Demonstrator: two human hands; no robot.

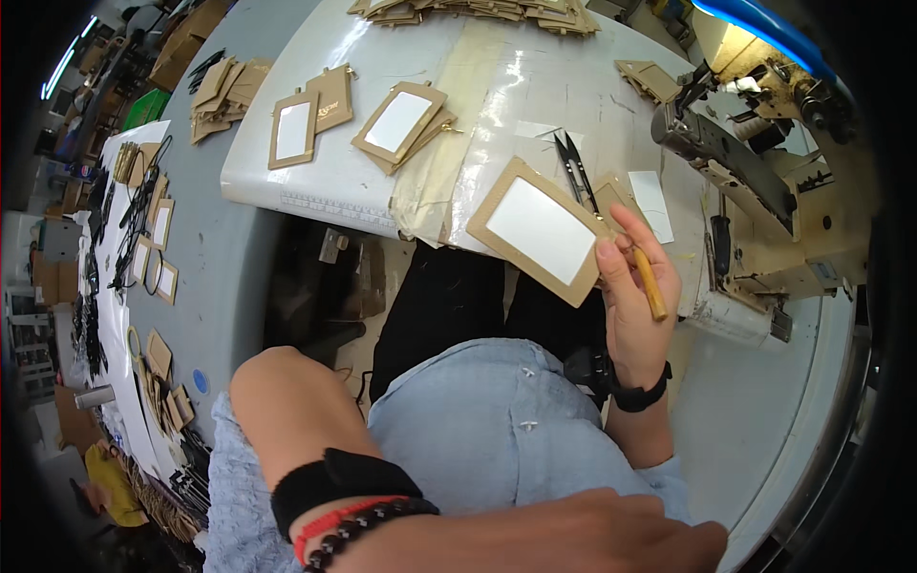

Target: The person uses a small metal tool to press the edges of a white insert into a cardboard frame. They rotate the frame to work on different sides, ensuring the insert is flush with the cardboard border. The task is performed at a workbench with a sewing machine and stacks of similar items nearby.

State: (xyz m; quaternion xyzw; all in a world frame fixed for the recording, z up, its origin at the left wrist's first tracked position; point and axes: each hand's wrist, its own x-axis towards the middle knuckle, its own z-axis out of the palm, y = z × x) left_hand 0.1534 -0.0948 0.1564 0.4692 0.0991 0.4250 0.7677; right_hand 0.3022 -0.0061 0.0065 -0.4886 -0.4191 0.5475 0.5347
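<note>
My right hand [638,315] grips a beige card holder [487,222] with a white window, thumb on its lower right corner. Between the fingers of that hand is also a tool with a slim wooden handle [651,285]; its working end is hidden. Black thread snips [573,162] lie on the table just past the holder. Beside them are another beige holder [611,189], partly covered, and a white card [651,205]. Low in the picture, close to the camera, my left hand [573,535] reaches across my body to the right, blurred, its fingers mostly out of sight.
A sewing machine [735,162] stands at the right of the white table [334,181]. Card holders [396,119] lie on the table's left part, and a heap of beige pieces [478,10] at the far edge. Further left, a grey table [205,239] bears more holders and black cords.
</note>
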